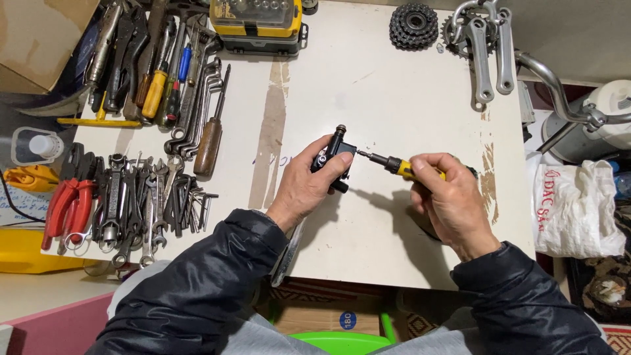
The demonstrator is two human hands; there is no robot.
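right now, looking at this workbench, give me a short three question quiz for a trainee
1. True or false: the left hand holds a small black part above the white table.
2. Which tool does the right hand hold? A) red pliers B) a yellow-and-black screwdriver C) a spanner
3. Fill in: the screwdriver's tip meets the black part on the person's ____ side of it.

Key
1. True.
2. B; the red pliers lie at the table's left edge among the spanners.
3. Right.
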